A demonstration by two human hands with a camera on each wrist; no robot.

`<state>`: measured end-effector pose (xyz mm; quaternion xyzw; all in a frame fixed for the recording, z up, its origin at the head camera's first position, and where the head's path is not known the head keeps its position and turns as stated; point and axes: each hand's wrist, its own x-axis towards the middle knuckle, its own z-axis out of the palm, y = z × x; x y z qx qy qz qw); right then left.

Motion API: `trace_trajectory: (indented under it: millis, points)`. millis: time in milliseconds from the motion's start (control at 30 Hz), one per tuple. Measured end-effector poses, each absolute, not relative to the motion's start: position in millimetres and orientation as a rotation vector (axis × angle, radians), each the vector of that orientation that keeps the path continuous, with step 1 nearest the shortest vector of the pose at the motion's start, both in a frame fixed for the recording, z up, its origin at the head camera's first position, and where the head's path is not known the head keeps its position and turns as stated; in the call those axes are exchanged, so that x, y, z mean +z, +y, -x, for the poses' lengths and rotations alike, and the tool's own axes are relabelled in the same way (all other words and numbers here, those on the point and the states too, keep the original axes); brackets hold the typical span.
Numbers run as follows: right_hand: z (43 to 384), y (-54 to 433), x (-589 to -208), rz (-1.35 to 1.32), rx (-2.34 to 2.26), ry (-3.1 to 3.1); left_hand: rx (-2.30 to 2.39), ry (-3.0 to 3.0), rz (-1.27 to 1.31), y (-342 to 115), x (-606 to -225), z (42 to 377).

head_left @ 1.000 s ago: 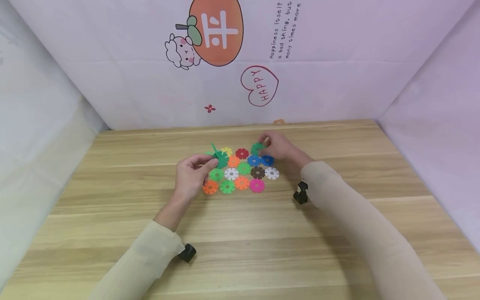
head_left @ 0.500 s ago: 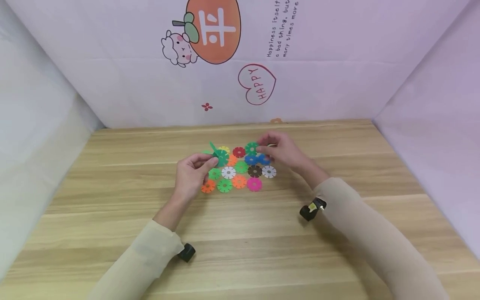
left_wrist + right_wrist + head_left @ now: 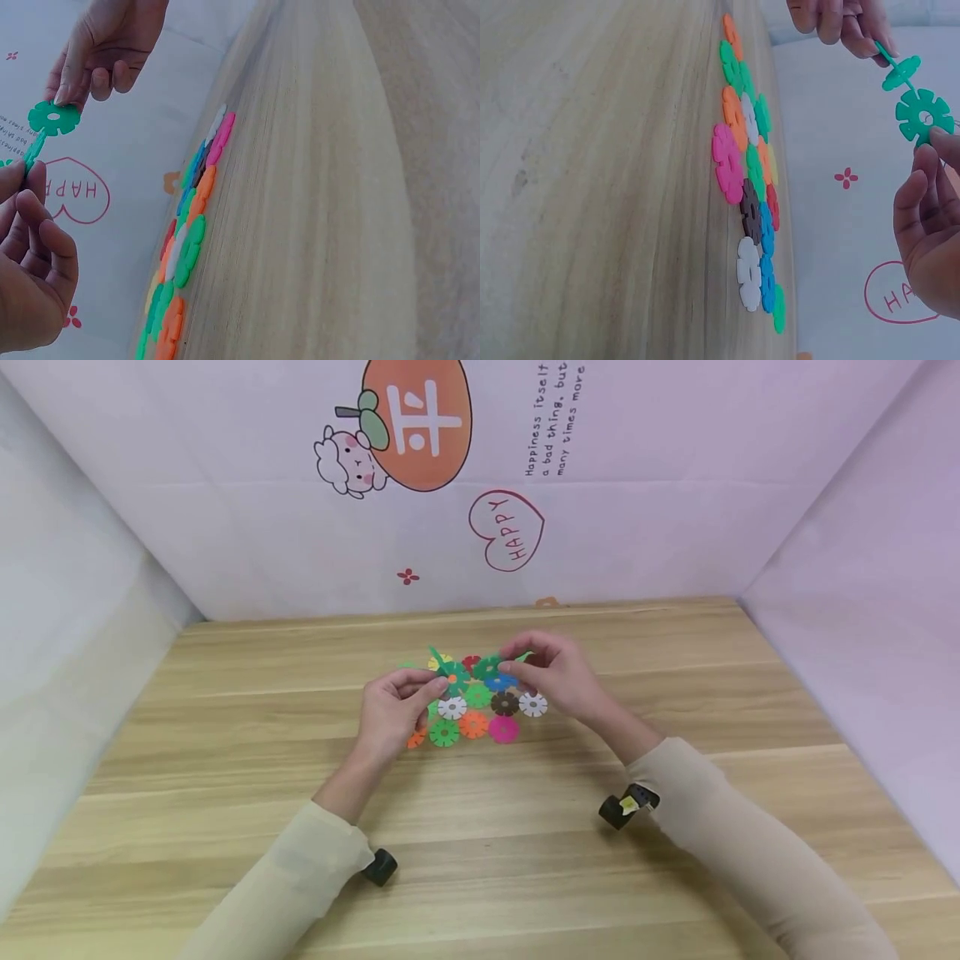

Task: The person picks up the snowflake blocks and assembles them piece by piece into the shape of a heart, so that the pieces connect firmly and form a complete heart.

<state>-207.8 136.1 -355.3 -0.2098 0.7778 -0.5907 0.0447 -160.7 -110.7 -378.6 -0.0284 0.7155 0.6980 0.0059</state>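
In the head view my left hand (image 3: 393, 710) pinches two interlocked green notched discs (image 3: 456, 675) between thumb and fingers. My right hand (image 3: 558, 677) pinches a single green notched disc (image 3: 487, 667) by its edge. Both wrist views show the hands raised above the table. There, the right hand's disc (image 3: 924, 116) meets or nearly meets the edge of the left hand's pair (image 3: 901, 73); whether their slots engage cannot be told. Below the hands lie several loose discs, among them a white disc (image 3: 452, 708), a brown disc (image 3: 505, 703) and a pink disc (image 3: 503, 729).
The loose discs lie flat in close rows on the wooden table (image 3: 480, 860), partly hidden by the hands. A printed white cloth (image 3: 637, 527) hangs behind the table's far edge. Black wrist cameras (image 3: 380, 867) sit below the sleeves.
My right hand has lifted the green disc off the back of the rows and carried it left toward the left hand's discs. The left hand has shifted slightly right.
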Motion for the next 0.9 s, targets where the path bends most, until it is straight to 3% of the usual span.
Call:
trace_trajectory:
  millis: [900]
  points:
    - [191.7,131.1,-353.9,0.908,-1.889,2.467,2.136,2.210,-0.026,-105.1,-367.8,157.2]
